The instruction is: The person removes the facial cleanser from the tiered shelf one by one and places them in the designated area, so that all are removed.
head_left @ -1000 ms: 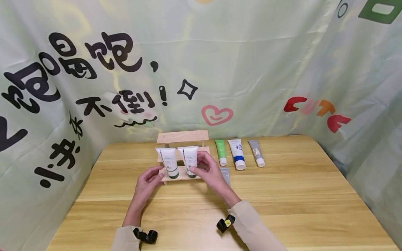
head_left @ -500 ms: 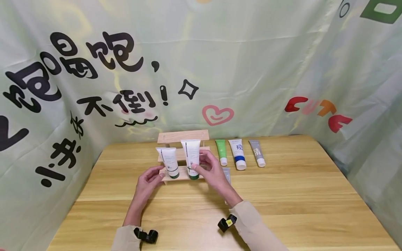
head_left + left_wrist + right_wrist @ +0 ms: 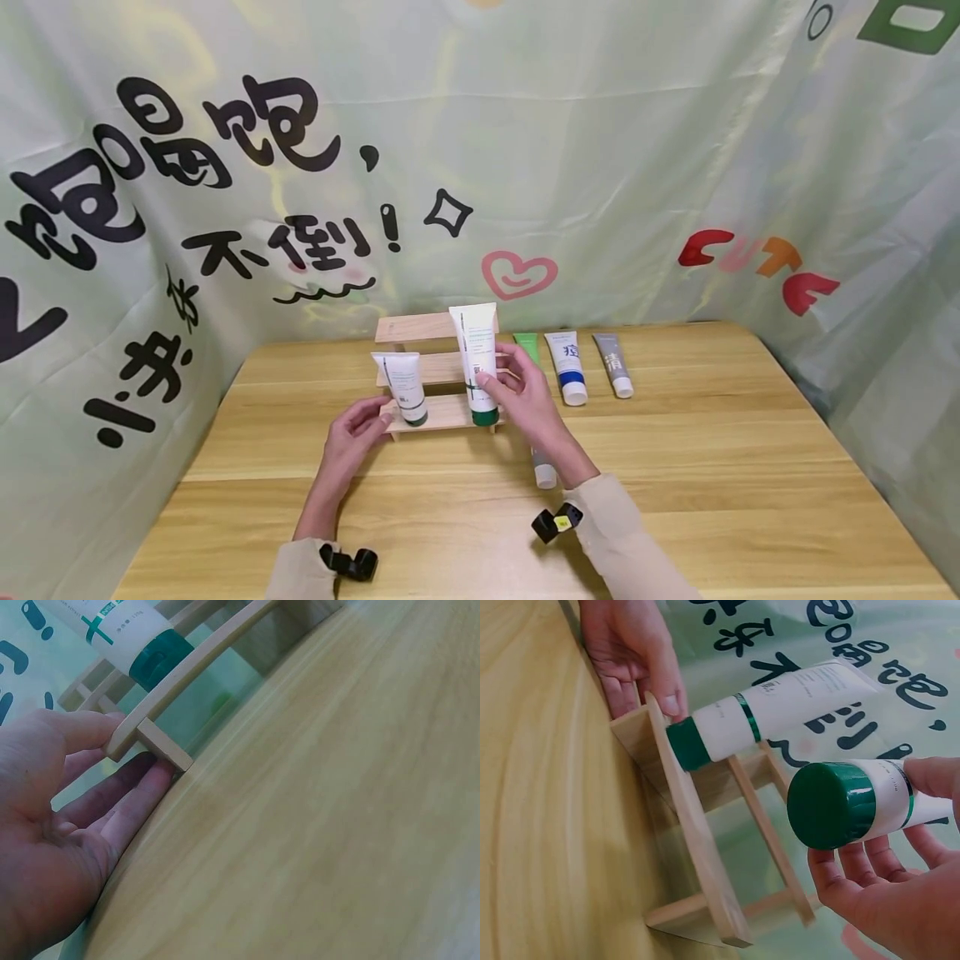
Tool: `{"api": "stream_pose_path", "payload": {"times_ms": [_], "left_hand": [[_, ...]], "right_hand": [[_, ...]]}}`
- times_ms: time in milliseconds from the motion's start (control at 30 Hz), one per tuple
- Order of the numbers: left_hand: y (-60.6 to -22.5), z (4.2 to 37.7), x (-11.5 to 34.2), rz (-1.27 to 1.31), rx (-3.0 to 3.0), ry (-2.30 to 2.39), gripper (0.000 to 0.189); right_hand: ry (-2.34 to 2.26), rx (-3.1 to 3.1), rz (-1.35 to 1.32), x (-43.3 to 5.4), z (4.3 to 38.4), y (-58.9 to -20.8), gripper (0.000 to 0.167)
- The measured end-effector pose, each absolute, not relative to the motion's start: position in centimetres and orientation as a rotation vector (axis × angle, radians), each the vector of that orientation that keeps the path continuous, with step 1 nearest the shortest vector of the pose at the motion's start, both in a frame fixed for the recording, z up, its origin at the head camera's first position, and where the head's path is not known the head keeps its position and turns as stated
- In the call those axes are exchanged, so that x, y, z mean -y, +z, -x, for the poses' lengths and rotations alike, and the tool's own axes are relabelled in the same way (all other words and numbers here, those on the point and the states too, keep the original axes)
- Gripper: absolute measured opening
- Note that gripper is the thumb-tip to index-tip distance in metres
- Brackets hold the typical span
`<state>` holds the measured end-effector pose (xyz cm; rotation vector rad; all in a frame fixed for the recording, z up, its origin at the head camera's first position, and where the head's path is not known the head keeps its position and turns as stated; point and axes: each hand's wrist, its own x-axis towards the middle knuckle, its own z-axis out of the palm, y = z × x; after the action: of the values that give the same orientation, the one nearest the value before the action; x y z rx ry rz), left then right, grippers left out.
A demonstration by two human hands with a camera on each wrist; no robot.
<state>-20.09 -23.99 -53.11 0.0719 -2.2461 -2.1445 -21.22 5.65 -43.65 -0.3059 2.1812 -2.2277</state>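
A small tiered wooden rack (image 3: 444, 412) stands toward the back of the table. My left hand (image 3: 357, 430) grips the left end of its lowest step, thumb on top and fingers beneath, as the left wrist view shows. On that step a white squeeze tube (image 3: 406, 383) stands on its green cap (image 3: 161, 658), near the left hand. My right hand (image 3: 529, 398) holds a second white tube (image 3: 473, 337) upright between thumb and fingers. In the right wrist view its green cap (image 3: 831, 805) is off the step, in the air.
Right of the rack lie a green tube (image 3: 527, 343), a white tube with a blue band (image 3: 567, 367) and a grey tube (image 3: 612, 365). Another grey tube (image 3: 545, 473) lies partly hidden under my right forearm. A printed curtain (image 3: 615, 167) surrounds the wooden table (image 3: 712, 467).
My right hand has lifted its white tube off the lowest step and moved it up and to the right. The left hand and the other white tube have stayed put.
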Motion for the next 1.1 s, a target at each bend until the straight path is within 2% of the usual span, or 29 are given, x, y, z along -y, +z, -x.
{"api": "stream_pose_path", "payload": {"times_ms": [400, 1100], "left_hand": [[-52.9, 20.9, 23.3, -0.02, 2.234, -2.18, 0.04], [-53.1, 20.2, 24.1, -0.056, 2.235, -2.157, 0.04]], "right_hand": [[-2.182, -2.206, 0.297, -8.3, 20.3, -43.4, 0.056], [-2.095, -2.313, 0.332, -11.0, 17.9, -42.8, 0.068]]}}
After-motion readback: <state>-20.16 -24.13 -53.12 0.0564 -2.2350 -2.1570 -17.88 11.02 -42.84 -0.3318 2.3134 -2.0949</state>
